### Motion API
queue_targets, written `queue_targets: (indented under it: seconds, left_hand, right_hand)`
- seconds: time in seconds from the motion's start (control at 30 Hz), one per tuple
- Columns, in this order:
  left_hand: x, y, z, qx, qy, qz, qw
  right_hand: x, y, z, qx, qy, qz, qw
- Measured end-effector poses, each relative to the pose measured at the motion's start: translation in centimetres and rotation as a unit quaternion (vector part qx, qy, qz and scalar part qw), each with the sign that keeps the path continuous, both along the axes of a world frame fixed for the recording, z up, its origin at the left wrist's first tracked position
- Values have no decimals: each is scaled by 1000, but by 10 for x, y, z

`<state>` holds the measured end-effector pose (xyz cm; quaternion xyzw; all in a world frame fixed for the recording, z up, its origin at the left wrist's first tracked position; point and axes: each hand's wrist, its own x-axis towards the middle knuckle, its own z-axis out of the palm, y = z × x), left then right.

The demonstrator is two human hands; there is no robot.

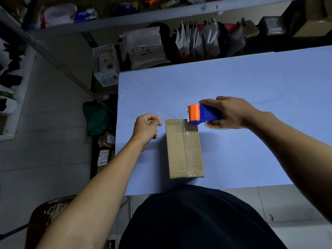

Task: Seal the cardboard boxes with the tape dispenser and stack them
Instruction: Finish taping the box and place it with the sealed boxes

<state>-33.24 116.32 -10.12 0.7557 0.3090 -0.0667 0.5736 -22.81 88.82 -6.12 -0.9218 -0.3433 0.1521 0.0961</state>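
Note:
A small brown cardboard box lies on the light blue table, its flaps closed and a strip of clear tape running along its top seam. My right hand grips the blue and orange tape dispenser, whose orange cutter end sits at the box's far right corner. My left hand hovers just left of the box's far end with its fingers curled, thumb and forefinger pinched together; a thin glint of tape shows near them, but I cannot tell whether they hold it.
Shelves behind the table hold white parcel bags and cartons. More packages and a green bag sit on the floor at the table's left edge. A worn chair stands at lower left.

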Motion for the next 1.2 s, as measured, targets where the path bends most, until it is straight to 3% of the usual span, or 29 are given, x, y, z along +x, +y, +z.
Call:
queue_targets:
  seconds: [0.63, 1.2]
  left_hand:
    - [1, -8, -17, 49, -17, -5, 999]
    - [-4, -12, -8, -4, -32, 18, 999]
  right_hand:
    - [3, -1, 5, -13, -9, 7, 1000]
    - [4, -13, 5, -3, 1, 8, 1000]
